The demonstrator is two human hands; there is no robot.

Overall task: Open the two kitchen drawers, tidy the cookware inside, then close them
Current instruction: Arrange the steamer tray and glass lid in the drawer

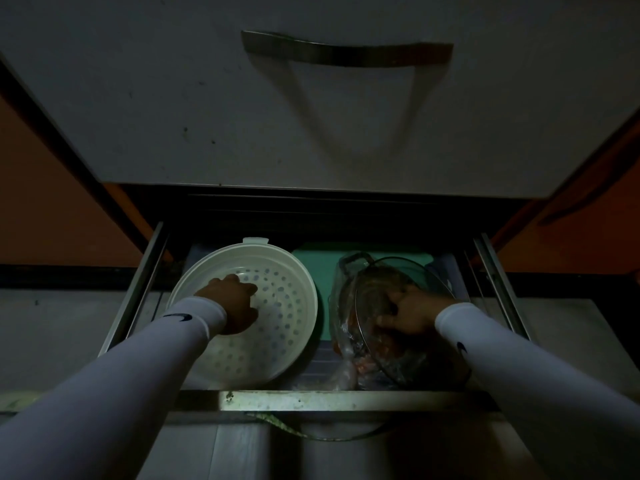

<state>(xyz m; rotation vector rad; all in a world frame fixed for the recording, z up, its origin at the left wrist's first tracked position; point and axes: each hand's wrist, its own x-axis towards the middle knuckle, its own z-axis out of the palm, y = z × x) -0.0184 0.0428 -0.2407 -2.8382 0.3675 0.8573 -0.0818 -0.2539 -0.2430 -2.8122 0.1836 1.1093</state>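
The lower drawer (304,400) is pulled out below me in dim light. On its left side stands a white perforated plastic steamer basket (287,289), tilted toward me. My left hand (232,303) rests inside it, fingers spread on the holed bottom. On the right, a clear glass dish (391,351) leans on its edge with reddish contents showing through. My right hand (408,311) grips the dish's rim. Both arms wear white sleeves.
The upper drawer's white front (311,126) with a metal bar handle (346,51) hangs over the back of the open drawer. A green board (318,268) lies flat under the cookware. Metal runners (498,282) flank the drawer. Crumpled plastic wrap (341,374) sits near the front rail.
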